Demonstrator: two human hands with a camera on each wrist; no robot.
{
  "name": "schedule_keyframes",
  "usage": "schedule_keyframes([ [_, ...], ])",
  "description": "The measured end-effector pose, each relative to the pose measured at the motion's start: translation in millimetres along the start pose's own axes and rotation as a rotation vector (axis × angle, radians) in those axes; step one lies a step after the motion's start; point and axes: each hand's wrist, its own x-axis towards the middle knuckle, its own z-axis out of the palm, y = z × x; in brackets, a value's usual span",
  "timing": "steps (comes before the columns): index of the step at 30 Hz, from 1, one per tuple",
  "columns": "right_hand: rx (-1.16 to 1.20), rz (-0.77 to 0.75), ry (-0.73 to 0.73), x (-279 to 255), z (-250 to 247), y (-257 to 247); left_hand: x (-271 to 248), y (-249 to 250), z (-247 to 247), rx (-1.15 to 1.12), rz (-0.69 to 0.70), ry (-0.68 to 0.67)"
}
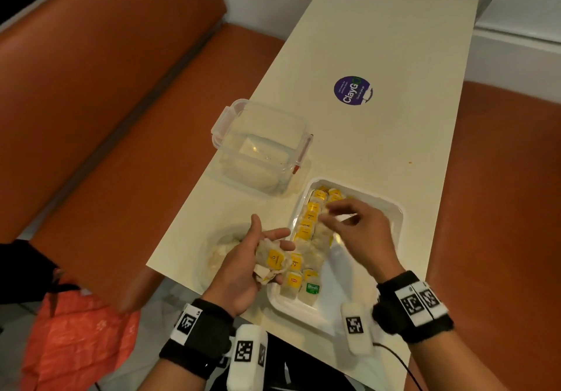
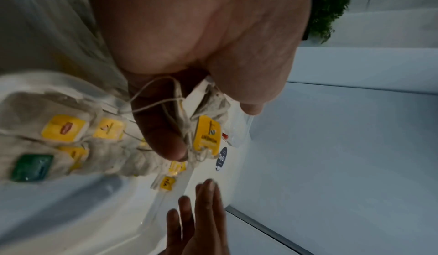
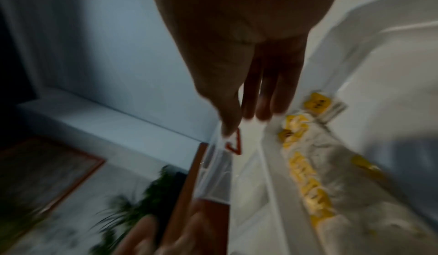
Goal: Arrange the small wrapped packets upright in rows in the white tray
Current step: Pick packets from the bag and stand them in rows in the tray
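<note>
The white tray (image 1: pixel 393 208) lies at the table's near right. Two rows of small wrapped packets with yellow tags (image 1: pixel 309 217) stand along its left side, and one green-tagged packet (image 1: pixel 312 288) sits at the near end. My left hand (image 1: pixel 273 246) hovers at the tray's left edge and grips a loose bunch of packets (image 1: pixel 271 261), with their strings and a yellow tag (image 2: pixel 207 137) showing between thumb and finger. My right hand (image 1: pixel 334 216) hovers over the far rows with straight fingers (image 3: pixel 263 107) and holds nothing. The tray's right half (image 2: pixel 71 212) is bare.
A clear clip-lid container (image 1: pixel 261 148) stands beyond the tray on the left. A clear lid or dish (image 1: pixel 217 249) lies under my left hand. A purple sticker (image 1: pixel 352 90) marks the table's middle. Orange benches flank the narrow table, and an orange bag (image 1: pixel 76 330) lies on the floor.
</note>
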Motion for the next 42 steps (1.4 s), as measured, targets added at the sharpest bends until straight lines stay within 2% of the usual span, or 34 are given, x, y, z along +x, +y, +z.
schedule_keyframes([
  [2,-0.066,-0.116,-0.266,-27,0,-27,-2,2,7,0.005,0.007,-0.072],
  [3,-0.106,-0.174,-0.355,-37,2,-36,-2,2,9,0.023,0.013,-0.099],
  [5,-0.206,-0.264,-0.421,-50,6,-43,-4,2,14,0.057,0.018,-0.12],
  [9,-0.381,-0.328,-0.327,-54,10,-40,-6,-3,20,0.112,0.051,-0.145],
  [14,-0.354,-0.254,-0.287,-56,5,-31,-7,-10,22,0.034,0.052,-0.116],
  [19,-0.12,-0.17,-0.351,-61,-7,-33,-9,-17,27,0.001,0.091,-0.096],
  [23,0.066,-0.076,-0.365,-56,-27,-42,-6,-32,20,0.03,0.131,0.071],
  [27,0.117,-0.117,-0.439,-52,-52,-56,-3,-39,10,0.082,0.164,0.141],
  [33,0.037,-0.177,-0.482,-43,-71,-61,-16,-26,7,0.248,0.303,0.098],
  [38,0.021,-0.198,-0.549,-47,-65,-64,-31,-18,25,0.482,0.356,-0.138],
  [42,0.013,-0.194,-0.464,-46,-59,-54,-24,-23,32,0.542,0.385,-0.159],
])
